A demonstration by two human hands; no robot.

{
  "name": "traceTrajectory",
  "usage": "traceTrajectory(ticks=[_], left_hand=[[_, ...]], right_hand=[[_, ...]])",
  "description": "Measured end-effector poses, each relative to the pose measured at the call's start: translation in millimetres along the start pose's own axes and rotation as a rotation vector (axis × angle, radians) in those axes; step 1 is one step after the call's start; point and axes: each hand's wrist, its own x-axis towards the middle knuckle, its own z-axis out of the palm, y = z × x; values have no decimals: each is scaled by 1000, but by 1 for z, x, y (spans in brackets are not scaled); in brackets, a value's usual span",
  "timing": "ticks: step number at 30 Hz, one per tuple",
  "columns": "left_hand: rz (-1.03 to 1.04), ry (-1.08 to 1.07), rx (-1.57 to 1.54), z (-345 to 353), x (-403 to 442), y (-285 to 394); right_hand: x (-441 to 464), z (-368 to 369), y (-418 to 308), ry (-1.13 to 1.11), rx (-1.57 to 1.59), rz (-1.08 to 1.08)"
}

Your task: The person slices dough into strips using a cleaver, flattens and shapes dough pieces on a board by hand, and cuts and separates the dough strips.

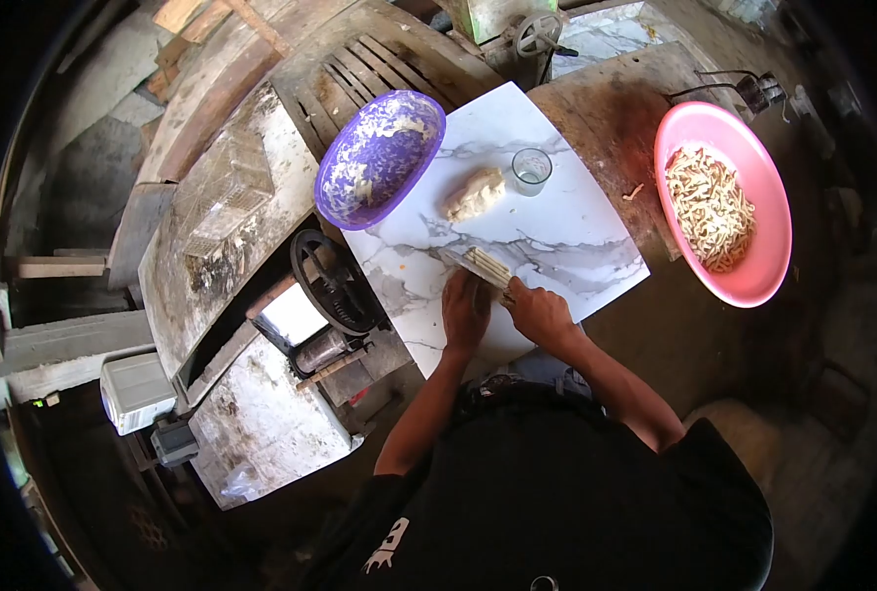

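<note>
On the marble-patterned board, my right hand is closed round the handle end of a flat-bladed knife. The blade points up and left, beside a small bundle of pale dough strips. My left hand is closed at the near side of the blade, its fingertips partly hidden, so what they hold is unclear. Beyond the hands lie a lump of dough and an upright drinking glass. A purple basin smeared with dough tilts at the board's upper left corner.
To the right stands a pink basin of cut dough pieces. A machine with a black handwheel is left of the board. Further left are a wire rack on a stained table and a lidded plastic container.
</note>
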Motion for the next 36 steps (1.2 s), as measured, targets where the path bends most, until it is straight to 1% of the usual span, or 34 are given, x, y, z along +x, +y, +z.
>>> traceTrajectory(ticks=[3, 5, 9, 11, 12, 14, 17, 20, 24, 26, 27, 29, 32, 36], left_hand=[[8, -2, 21, 1, -1, -5], [7, 5, 19, 3, -3, -7], [21, -28, 44, -5, 2, 3], [-51, -30, 41, -4, 4, 5], [-52, -31, 41, -1, 2, 2], [-20, 15, 26, 3, 0, -4], [-44, 72, 5, 3, -2, -7], [-41, 45, 36, 2, -1, -8], [-12, 25, 50, -2, 0, -8], [-78, -17, -13, 0, -1, -10], [-70, -20, -13, 1, -1, -10], [-41, 35, 14, 3, -1, -10], [15, 61, 47, 5, -1, -14], [-25, 53, 24, 7, -5, -16]], right_hand=[[-14, 1, 10, -10, -6, 33], [-29, -7, 14, -61, 6, 70], [-57, -7, 31, -33, 53, 115], [-69, -6, 39, -24, 63, 133], [-74, -5, 43, -26, 63, 134], [-83, -5, 48, -13, 53, 148], [-94, -8, 52, 32, 44, 125], [-92, -8, 48, 44, 76, 66], [-67, -11, 15, 46, 110, 33], [-51, -6, 5, 35, 59, -5], [-43, -4, 2, 42, 63, -3], [-30, 0, -3, 54, 33, -48], [-17, 0, -7, 45, 26, -62], [-6, 5, -8, 40, 19, -58]])
